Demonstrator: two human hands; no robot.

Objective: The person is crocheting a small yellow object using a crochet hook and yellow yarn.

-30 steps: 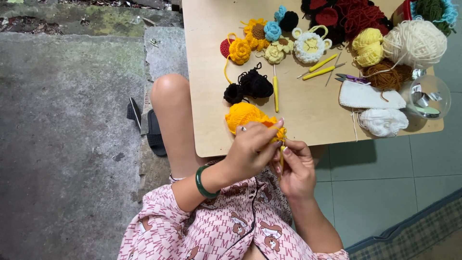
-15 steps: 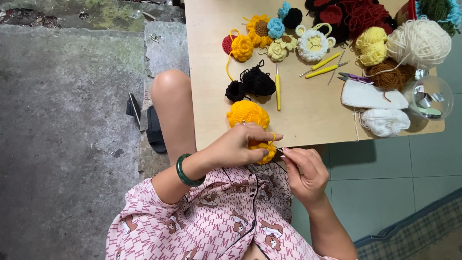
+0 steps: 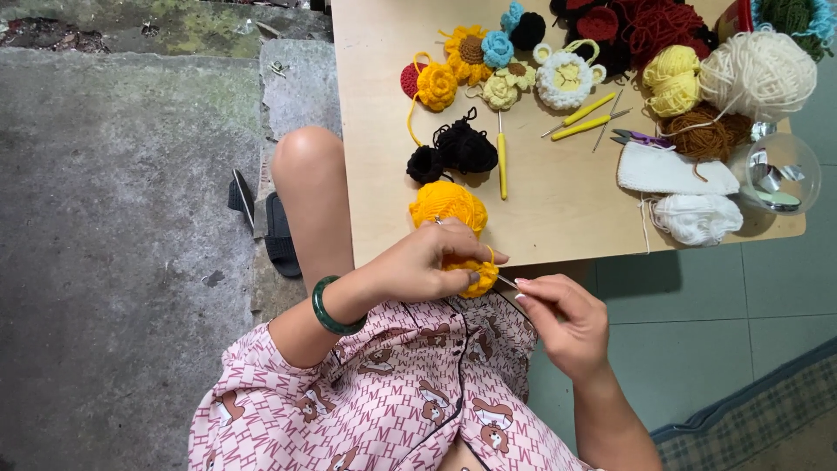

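Observation:
My left hand (image 3: 425, 262) pinches a small orange crocheted piece (image 3: 478, 275) just off the near edge of the wooden table (image 3: 558, 209). A green bangle (image 3: 329, 307) sits on that wrist. My right hand (image 3: 562, 316) grips a thin crochet hook (image 3: 508, 282) whose tip meets the orange piece. A ball of orange yarn (image 3: 447, 205) lies on the table right above the left hand.
Black yarn clumps (image 3: 455, 151), a yellow-handled hook (image 3: 502, 157), crocheted flowers (image 3: 471, 65), yellow and cream yarn balls (image 3: 757, 74), white knitted pieces (image 3: 676, 174), small scissors (image 3: 635, 136) and a clear round container (image 3: 780, 173) lie on the table. A black sandal (image 3: 281, 235) rests on the concrete floor.
Both hands have come down from the table edge toward my lap with the orange piece. The right hand has drawn slightly right and away.

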